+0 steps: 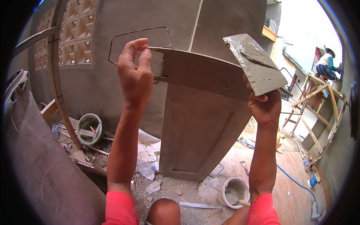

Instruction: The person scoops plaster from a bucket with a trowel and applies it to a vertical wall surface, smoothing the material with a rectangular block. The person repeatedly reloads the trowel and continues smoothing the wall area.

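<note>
My right hand (265, 107) grips a flat rectangular mortar board (260, 67) from below. Wet grey mortar lies smeared over its upper face, with a thicker ridge across it. My left hand (135, 73) is raised with fingers bent and thumb apart, and nothing shows in it. It is beside the left end of the curved top ledge (202, 71) of a grey plastered pillar (198, 131). Behind my left fingers, a bent metal rod (140, 30) loops up by that ledge end. Whether the fingers touch the ledge is unclear.
A bucket (222, 195) of mortar with a wooden-handled tool stands below right. At left are a green bucket (100, 123) and a wooden post (55, 75). A blue hose (296, 180) crosses the tiles. Another person (325, 65) sits on wooden scaffolding (318, 90) far right.
</note>
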Action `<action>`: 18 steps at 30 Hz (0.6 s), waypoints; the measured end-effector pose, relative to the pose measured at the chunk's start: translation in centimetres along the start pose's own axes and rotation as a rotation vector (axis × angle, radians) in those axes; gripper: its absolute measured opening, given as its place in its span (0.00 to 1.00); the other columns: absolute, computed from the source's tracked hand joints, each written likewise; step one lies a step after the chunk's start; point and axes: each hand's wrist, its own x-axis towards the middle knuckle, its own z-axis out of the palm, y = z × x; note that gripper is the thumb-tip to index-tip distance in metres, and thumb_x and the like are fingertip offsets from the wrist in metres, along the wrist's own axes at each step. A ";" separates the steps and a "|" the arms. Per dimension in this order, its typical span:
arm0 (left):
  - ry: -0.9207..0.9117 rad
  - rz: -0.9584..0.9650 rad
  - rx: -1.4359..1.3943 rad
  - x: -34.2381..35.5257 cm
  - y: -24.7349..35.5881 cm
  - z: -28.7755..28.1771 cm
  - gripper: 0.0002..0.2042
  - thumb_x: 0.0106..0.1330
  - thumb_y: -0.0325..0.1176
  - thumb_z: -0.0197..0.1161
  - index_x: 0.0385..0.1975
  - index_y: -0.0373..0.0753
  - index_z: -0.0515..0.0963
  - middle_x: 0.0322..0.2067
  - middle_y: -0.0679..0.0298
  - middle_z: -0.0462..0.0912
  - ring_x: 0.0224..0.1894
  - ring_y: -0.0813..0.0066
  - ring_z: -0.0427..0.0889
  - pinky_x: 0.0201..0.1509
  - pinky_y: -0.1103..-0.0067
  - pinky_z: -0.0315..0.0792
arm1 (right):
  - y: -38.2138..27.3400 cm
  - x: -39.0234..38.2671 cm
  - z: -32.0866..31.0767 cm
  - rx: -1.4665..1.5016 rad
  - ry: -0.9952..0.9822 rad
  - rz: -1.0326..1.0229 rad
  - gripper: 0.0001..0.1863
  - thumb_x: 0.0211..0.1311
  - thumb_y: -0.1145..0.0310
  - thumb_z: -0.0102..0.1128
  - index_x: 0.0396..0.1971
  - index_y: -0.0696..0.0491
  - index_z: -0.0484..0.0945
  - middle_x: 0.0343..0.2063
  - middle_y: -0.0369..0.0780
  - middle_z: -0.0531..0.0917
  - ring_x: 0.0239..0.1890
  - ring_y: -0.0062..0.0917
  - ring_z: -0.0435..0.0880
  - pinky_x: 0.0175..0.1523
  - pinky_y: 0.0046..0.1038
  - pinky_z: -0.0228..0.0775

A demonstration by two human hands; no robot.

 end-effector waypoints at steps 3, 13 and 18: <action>-0.004 0.065 0.120 0.1 -0.7 1.4 0.11 0.62 0.26 0.57 0.44 0.36 0.78 0.39 0.60 0.80 0.47 0.68 0.74 0.54 0.74 0.67 | -2.3 -3.6 -1.5 -0.046 0.011 -0.057 0.23 0.67 0.64 0.47 0.57 0.61 0.66 0.50 0.55 0.70 0.39 0.30 0.77 0.23 0.19 0.75; -0.238 0.376 0.544 0.8 -0.4 6.5 0.12 0.64 0.33 0.58 0.46 0.39 0.79 0.47 0.59 0.80 0.56 0.59 0.72 0.62 0.65 0.59 | 1.3 -5.6 2.7 -1.019 0.343 -0.506 0.30 0.62 0.75 0.56 0.64 0.63 0.61 0.49 0.43 0.79 0.47 0.21 0.80 0.51 0.23 0.75; -0.399 0.378 0.584 1.4 -0.7 8.3 0.11 0.66 0.35 0.56 0.42 0.39 0.81 0.44 0.60 0.80 0.55 0.59 0.71 0.63 0.64 0.56 | 2.1 -5.2 4.0 -1.741 0.394 -0.600 0.28 0.57 0.76 0.55 0.61 0.61 0.67 0.45 0.45 0.80 0.46 0.28 0.81 0.55 0.27 0.71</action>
